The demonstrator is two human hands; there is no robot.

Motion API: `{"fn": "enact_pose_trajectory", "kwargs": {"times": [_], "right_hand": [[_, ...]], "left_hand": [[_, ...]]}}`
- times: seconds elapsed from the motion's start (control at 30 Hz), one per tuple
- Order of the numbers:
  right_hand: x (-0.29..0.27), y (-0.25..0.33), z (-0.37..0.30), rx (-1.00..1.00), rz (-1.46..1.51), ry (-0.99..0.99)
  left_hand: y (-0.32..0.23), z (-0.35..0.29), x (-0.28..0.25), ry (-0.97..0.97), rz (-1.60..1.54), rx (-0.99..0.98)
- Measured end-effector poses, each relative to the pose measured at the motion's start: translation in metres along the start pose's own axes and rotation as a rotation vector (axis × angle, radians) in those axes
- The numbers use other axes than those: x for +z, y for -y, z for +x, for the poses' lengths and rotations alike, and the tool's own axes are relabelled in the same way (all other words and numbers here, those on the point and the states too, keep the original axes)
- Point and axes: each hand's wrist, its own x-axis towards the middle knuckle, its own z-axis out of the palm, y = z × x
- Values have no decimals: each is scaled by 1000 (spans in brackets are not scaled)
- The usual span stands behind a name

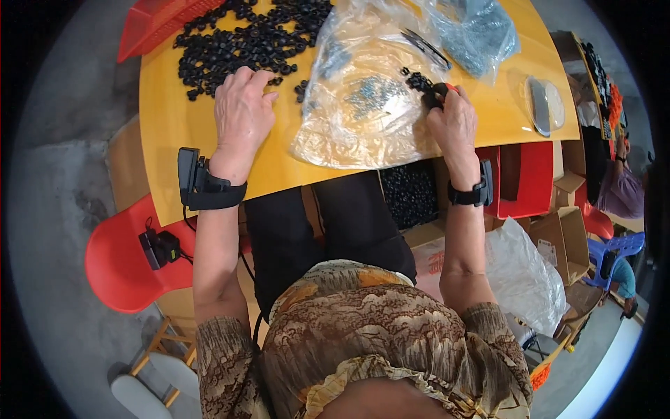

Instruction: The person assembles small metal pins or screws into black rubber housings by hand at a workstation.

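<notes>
My left hand [243, 108] rests at the near edge of a loose pile of small black ring-shaped parts [244, 49] on the yellow table [174, 153]. Its thumb and forefinger are apart, with a black part close to their tips. My right hand [452, 115] is closed around a black and red object [438, 93], mostly hidden by the fingers. It is over the right side of a clear plastic bag [335, 143]. A few black parts [417, 80] lie beside that hand. On the flattened bag is a scatter of small silvery pieces [373, 96], too small to name.
Tweezers [426, 49] lie on the bag. Another plastic bag [481, 42] of grey pieces sits far right, near a clear-and-grey case [541, 105]. A red basket [160, 24] stands far left. Below the table edge are a box of black parts [410, 195] and a red bin [523, 181].
</notes>
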Motion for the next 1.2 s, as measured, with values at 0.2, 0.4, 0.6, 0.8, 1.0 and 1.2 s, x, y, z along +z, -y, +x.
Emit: {"fn": "enact_pose_trajectory", "kwargs": {"times": [0.2, 0.4, 0.6, 0.8, 1.0, 1.2], "right_hand": [[4, 5, -2, 5, -69, -4], [8, 4, -5, 11, -18, -42], [16, 11, -12, 7, -25, -135], [16, 8, -13, -8, -24, -187], [19, 13, -15, -39, 52, -166], [15, 10, -21, 28, 33, -79]], "left_hand": [[35, 18, -22, 28, 118, -22], [68, 34, -33, 46, 168, -46], [55, 90, -29, 71, -69, -27], [-17, 170, -5, 279, -936, -391], [-15, 215, 74, 217, -1444, -559], [-41, 240, 98, 139, -1311, -679]]}}
